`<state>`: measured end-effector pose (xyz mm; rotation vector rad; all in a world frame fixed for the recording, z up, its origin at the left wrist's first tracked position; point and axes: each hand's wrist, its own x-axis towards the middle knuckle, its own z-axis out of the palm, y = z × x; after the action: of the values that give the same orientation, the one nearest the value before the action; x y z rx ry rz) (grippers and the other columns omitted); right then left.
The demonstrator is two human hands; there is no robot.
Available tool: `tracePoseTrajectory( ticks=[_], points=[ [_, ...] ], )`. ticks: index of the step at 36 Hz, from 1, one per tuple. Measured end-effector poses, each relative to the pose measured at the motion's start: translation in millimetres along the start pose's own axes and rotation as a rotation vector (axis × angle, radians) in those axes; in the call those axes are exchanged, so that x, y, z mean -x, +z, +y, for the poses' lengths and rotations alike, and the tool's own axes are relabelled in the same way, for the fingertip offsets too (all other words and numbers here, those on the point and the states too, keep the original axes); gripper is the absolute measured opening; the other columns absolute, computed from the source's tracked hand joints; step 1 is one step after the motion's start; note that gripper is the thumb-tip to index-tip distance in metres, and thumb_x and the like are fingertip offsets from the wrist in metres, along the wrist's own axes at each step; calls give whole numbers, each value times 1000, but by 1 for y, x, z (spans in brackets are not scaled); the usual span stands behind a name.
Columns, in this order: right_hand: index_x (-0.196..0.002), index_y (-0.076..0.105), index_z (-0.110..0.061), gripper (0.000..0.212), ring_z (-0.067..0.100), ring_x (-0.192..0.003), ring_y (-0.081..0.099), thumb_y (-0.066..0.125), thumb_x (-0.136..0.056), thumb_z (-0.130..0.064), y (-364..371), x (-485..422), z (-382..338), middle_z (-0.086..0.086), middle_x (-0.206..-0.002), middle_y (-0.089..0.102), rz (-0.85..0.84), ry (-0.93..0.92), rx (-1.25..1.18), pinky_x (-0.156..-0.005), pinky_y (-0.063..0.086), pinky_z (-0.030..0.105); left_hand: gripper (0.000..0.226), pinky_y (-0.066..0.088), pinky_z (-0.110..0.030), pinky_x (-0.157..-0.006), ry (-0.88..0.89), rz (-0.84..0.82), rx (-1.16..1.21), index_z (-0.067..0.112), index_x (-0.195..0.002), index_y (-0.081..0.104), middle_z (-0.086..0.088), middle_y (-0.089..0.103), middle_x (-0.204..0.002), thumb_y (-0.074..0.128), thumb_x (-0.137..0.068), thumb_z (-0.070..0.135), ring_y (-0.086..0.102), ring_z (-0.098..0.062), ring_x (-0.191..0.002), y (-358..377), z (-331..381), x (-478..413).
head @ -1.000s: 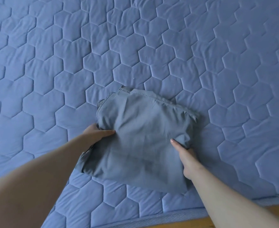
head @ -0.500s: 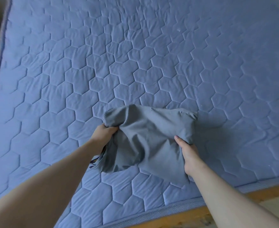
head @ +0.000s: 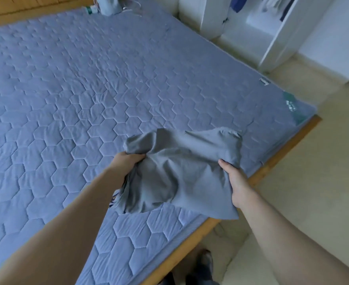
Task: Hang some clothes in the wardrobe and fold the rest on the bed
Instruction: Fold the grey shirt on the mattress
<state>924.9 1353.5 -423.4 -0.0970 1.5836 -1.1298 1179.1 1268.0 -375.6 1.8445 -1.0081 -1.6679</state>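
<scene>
The folded grey garment hangs slack between both hands above the near corner of the bed, apparently lifted off the quilted mattress. The left hand has its fingers clenched round a bunched left edge. The right hand pinches the right edge with the thumb on top, its other fingers hidden under the cloth. The main risk is that the fold comes undone, since the middle sags and the lower layers droop freely, so any tug or tilt could let them slide apart. The right side also hangs close to the wooden frame, and a loosened grip there could drop cloth onto the floor.
</scene>
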Motion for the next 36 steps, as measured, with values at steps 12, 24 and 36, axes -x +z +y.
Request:
tracePoseTrajectory(
  ticks=[12,24,36],
  points=[
    [-109,66,-11,30,28,-87,65,66,-84,-28,-189,73,-37,13,-102,69,160,-102,-287,-69,48,33,24,48,-28,-60,99,-264,-131,1,-107,63,-11,66,-84,66,-84,11,62,-24,-73,181,48,83],
    [-103,64,-16,27,30,-97,62,66,-83,-34,-366,120,-80,9,-103,68,307,-203,-375,-98,43,47,31,48,-31,-68,206,-474,-200,3,-113,62,-14,67,-95,65,-85,16,62,-26,-79,362,72,159],
    [-111,63,-12,34,29,-96,62,66,-83,-31,-445,106,-107,10,-106,67,458,-221,-514,-86,47,39,30,48,-32,-75,230,-604,-301,3,-112,62,-15,67,-101,64,-86,18,62,-27,-86,493,95,151]
  ],
)
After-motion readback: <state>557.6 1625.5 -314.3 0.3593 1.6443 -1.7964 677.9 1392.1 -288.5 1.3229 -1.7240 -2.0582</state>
